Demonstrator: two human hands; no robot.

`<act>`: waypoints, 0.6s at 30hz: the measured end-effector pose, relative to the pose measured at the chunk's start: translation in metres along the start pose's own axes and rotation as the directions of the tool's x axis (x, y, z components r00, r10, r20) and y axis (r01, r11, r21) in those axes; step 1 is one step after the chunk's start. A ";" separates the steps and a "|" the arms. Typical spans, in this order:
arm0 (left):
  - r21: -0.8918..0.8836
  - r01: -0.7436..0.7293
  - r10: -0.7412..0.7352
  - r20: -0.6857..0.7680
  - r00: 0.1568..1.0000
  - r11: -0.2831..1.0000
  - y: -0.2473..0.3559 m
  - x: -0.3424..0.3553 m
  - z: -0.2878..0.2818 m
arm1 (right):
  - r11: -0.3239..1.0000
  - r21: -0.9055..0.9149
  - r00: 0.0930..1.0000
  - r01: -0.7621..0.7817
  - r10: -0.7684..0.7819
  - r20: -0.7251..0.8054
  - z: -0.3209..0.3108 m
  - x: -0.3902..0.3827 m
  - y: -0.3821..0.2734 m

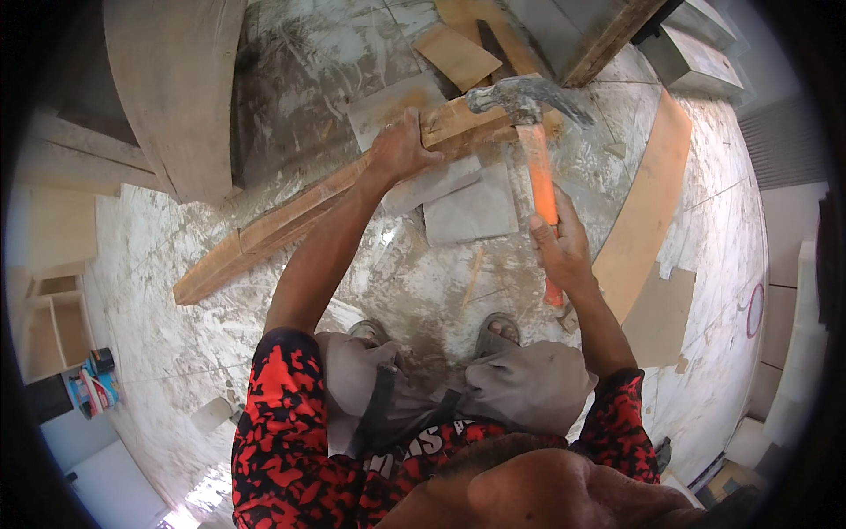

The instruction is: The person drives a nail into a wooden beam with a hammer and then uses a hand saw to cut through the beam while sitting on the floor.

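Observation:
A long wooden beam (264, 225) runs diagonally from the middle left up to the top centre, on or just above the dusty floor. My left hand (401, 150) grips it toward its upper right part, fingers over the top. My right hand (560, 242) is closed round the orange handle of a claw hammer (538, 159). The hammer's metal head (508, 99) is over the beam's right end; I cannot tell whether they touch. Beyond my left hand lie grey flat pieces (469, 212) and a small wooden offcut (454, 55).
A long pale board (648, 198) lies to the right over a grey sheet (665, 313). A large curved wooden piece (167, 88) stands at upper left, a wooden post (604, 44) at the top right. A blue box (88, 388) sits at the far left. My sandalled feet (498, 328) are below.

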State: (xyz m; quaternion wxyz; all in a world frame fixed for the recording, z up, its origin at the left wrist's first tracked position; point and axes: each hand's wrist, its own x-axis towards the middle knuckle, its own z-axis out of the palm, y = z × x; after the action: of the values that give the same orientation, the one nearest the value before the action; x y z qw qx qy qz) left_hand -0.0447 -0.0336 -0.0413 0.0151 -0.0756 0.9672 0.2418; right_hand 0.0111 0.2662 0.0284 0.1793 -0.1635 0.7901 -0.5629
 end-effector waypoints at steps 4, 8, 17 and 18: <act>-0.040 -0.008 0.008 0.003 1.000 0.999 0.003 0.000 -0.002 | 0.995 -0.075 0.998 0.061 -0.061 0.004 0.010 0.009 0.020; 0.018 -0.006 0.006 -0.009 1.000 1.000 0.002 -0.001 0.001 | 0.991 -0.114 0.998 0.067 -0.064 0.029 0.014 0.014 0.020; 0.005 0.029 -0.029 0.010 1.000 1.000 0.004 -0.003 0.000 | 0.958 -0.281 0.996 0.060 -0.038 0.083 -0.002 0.028 -0.026; -0.001 0.034 -0.034 0.014 0.999 0.999 0.003 -0.003 -0.001 | 0.959 -0.264 0.995 0.103 -0.098 0.032 -0.003 0.030 -0.033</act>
State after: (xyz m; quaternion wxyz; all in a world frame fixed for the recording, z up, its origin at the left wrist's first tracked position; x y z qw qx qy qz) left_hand -0.0418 -0.0306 -0.0387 0.0261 -0.0902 0.9656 0.2425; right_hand -0.0154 0.2448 0.0576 0.1345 -0.2313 0.8472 -0.4591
